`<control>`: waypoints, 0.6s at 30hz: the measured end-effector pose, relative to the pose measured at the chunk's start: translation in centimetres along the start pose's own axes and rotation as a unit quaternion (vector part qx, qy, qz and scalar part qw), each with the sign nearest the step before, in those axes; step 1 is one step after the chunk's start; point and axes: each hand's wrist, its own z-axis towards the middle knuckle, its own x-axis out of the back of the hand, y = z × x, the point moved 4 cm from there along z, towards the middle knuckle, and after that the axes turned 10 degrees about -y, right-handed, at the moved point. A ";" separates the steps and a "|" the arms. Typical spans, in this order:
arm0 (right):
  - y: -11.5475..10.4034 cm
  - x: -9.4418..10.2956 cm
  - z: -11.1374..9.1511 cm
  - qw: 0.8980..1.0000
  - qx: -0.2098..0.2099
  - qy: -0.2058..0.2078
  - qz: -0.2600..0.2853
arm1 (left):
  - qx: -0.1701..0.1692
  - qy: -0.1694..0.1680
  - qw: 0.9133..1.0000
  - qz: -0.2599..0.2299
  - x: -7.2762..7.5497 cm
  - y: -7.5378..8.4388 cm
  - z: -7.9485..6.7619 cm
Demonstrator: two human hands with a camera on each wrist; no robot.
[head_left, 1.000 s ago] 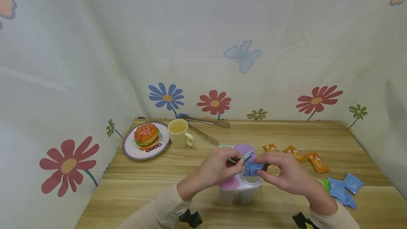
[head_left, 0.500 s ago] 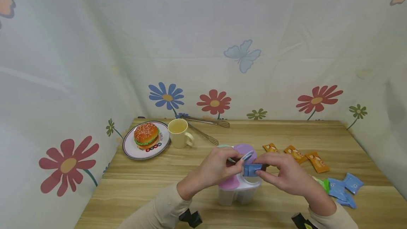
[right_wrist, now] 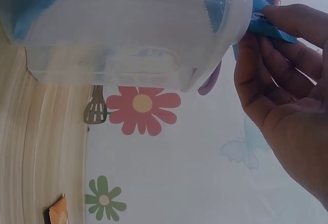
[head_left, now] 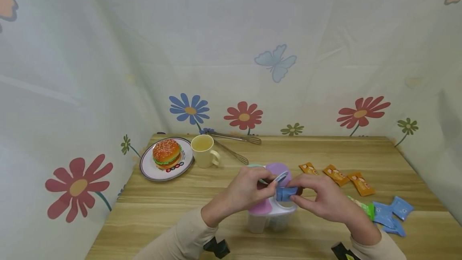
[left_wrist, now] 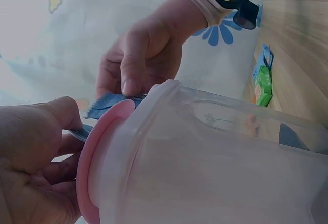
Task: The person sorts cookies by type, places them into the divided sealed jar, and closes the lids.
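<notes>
A translucent storage box with several coloured lids stands on the table, its pink lid and purple lid down. My left hand pinches the raised light blue lid between thumb and fingers. Between the thumb and fingers of my right hand is a small blue packet at the uncovered opening. One end of it shows inside the box's rim in the right wrist view. Lower down in the box lies another blue packet.
Right of the box are several orange packets, blue packets and a green packet. A plate with a toy hamburger, a yellow mug and metal utensils sit at the back left.
The blue packet in my right hand has shifted slightly down at the opening. My left hand keeps the light blue lid raised in the same place.
</notes>
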 end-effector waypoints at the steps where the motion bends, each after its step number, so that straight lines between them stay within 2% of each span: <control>1: 0.0 0.1 0.0 1.000 -0.007 -0.003 0.003 | 0.003 -0.001 1.000 -0.002 0.0 0.0 0.0; 6: -0.1 0.3 -0.1 0.999 -0.032 -0.012 0.015 | 0.017 0.000 1.000 -0.008 0.0 0.0 0.0; 12: 0.0 0.2 -0.2 1.000 -0.022 -0.013 0.019 | 0.019 0.001 1.000 -0.006 0.0 0.0 0.0; 18: 0.1 -0.2 -0.3 0.999 -0.012 -0.040 0.013 | 0.012 0.006 1.000 -0.003 -0.1 0.0 0.0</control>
